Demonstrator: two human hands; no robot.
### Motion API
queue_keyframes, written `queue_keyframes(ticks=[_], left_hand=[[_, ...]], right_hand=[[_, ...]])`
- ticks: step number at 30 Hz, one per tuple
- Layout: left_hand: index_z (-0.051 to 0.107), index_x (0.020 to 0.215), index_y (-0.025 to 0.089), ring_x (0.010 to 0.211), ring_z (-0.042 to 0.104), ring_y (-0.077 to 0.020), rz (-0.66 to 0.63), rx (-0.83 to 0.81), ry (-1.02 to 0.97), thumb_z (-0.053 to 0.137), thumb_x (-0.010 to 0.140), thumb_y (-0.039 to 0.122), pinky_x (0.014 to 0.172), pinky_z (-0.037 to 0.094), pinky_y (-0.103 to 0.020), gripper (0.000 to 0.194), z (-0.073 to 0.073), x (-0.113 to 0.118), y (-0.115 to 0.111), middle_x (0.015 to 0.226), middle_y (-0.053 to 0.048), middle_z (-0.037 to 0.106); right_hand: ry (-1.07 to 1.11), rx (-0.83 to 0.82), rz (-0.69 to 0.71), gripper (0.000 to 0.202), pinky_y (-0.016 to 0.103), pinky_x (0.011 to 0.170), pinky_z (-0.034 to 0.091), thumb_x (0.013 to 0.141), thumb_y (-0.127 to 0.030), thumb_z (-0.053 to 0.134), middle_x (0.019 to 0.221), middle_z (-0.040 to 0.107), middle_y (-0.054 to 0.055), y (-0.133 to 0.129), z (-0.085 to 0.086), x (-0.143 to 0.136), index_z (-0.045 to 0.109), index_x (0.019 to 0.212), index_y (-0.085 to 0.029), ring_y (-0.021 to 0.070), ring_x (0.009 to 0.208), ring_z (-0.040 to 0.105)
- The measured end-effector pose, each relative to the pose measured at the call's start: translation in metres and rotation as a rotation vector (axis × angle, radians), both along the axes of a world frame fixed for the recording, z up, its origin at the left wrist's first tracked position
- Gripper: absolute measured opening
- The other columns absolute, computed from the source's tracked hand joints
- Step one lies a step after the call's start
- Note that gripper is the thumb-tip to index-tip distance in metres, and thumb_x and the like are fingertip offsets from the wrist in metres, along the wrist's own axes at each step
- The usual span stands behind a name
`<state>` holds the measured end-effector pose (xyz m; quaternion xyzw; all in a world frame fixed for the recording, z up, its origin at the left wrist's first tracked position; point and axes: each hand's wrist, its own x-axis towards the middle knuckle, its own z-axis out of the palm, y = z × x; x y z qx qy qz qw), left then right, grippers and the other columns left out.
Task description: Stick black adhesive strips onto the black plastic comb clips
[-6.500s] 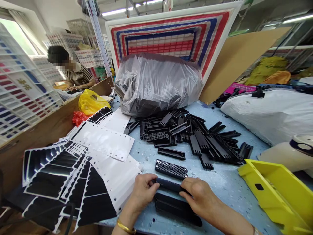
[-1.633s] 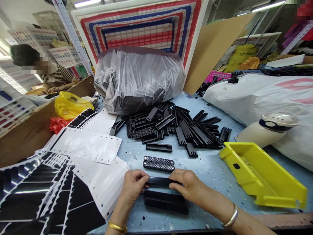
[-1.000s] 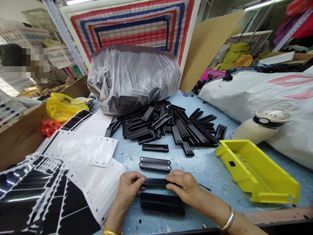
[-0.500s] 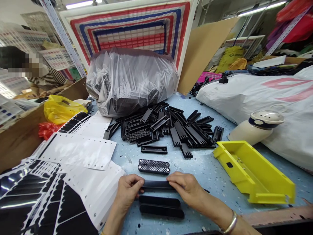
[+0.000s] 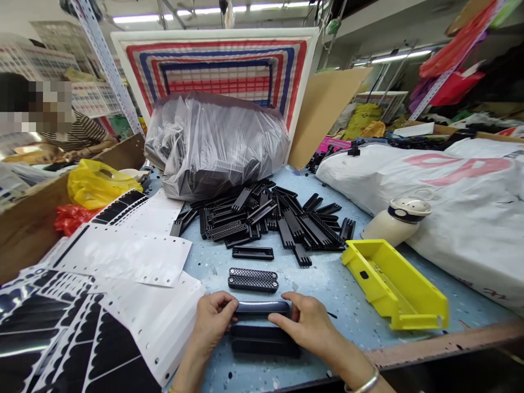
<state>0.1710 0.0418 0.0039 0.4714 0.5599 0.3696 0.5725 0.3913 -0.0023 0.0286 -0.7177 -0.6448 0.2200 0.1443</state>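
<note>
A smooth, glossy black bar [image 5: 262, 307] lies crosswise between my hands. My left hand [image 5: 215, 316] pinches its left end between thumb and fingers. At the other end my right hand [image 5: 305, 322] grips it, thumb along the near edge and index finger at the far edge. Just nearer to me, two black bars [image 5: 264, 348] with rounded ends lie side by side, partly under my right thumb. Beyond the held bar are a pair of black textured handles [image 5: 252, 280] with screws at their ends and a single black slotted frame piece [image 5: 252, 252].
Many black pieces [image 5: 295, 218] are heaped farther back, before a plastic-wrapped bundle [image 5: 216, 144]. White sheets with black stickers [image 5: 118, 349] cover the left. A yellow bin [image 5: 397, 284], a cream bottle [image 5: 388, 221] and a white sack [image 5: 458, 202] stand right. A person sits far left.
My right thumb has moved left along the near edge of the bar, and the index finger has lifted apart from it. The bar's top now catches the light. The view has shifted slightly.
</note>
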Motion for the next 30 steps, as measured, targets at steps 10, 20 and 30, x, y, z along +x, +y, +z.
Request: queue_keyframes(ticks=[10, 20, 30], left_hand=[[0.065, 0.061, 0.018, 0.043, 0.036, -0.0103, -0.081, 0.184, 0.217, 0.068, 0.064, 0.030, 0.047, 0.023, -0.024, 0.012, -0.008, 0.004, -0.002, 0.042, 0.008, 0.040], [0.065, 0.062, 0.019, 0.046, 0.039, -0.0118, -0.096, 0.200, 0.223, 0.070, 0.064, 0.035, 0.048, 0.025, -0.024, 0.017, -0.013, -0.001, -0.005, 0.045, 0.007, 0.041], [0.065, 0.065, 0.018, 0.046, 0.040, -0.0124, -0.122, 0.208, 0.231, 0.067, 0.064, 0.039, 0.049, 0.026, -0.024, 0.021, -0.013, -0.002, -0.003, 0.046, 0.006, 0.044]], right_hand=[[-0.151, 0.006, -0.097, 0.033, 0.031, 0.064, 0.045, 0.074, -0.053, 0.071, 0.074, 0.074, 0.008, 0.016, 0.002, -0.018, 0.066, 0.075, -0.021, 0.0271, 0.074, 0.069], [0.169, 0.161, -0.126, 0.033, 0.029, 0.053, 0.041, 0.082, -0.044, 0.054, 0.052, 0.064, 0.002, 0.014, -0.035, 0.005, 0.065, 0.060, -0.021, 0.0200, 0.054, 0.061], [0.417, 0.159, -0.156, 0.055, 0.033, 0.050, 0.051, 0.087, -0.050, 0.034, 0.053, 0.062, 0.001, 0.009, -0.037, 0.013, 0.065, 0.115, -0.014, 0.0218, 0.047, 0.064]])
